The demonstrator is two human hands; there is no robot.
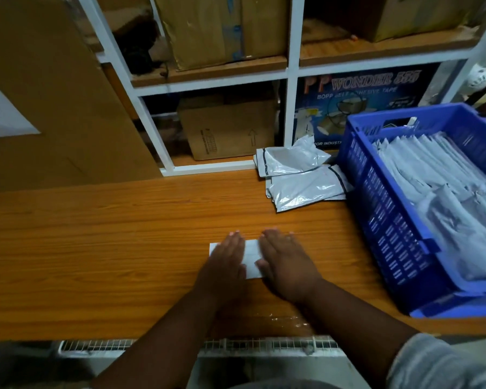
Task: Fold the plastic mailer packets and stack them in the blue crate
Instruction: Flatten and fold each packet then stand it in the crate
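A small white folded mailer packet (251, 258) lies flat on the wooden table (96, 248). My left hand (225, 262) presses on its left part with straight fingers. My right hand (286, 262) lies flat on its right part, palm down. Most of the packet is hidden under the two hands. A loose pile of unfolded grey-white mailer packets (300, 175) sits at the back of the table. To the right stands the blue crate (382, 209), filled with several rows of folded white packets (446, 186).
A white-framed shelf unit (291, 80) with cardboard boxes and a tape carton stands behind the table. A large brown cardboard box (54, 94) fills the far left. A white wire rack (236, 346) runs under the table's front edge.
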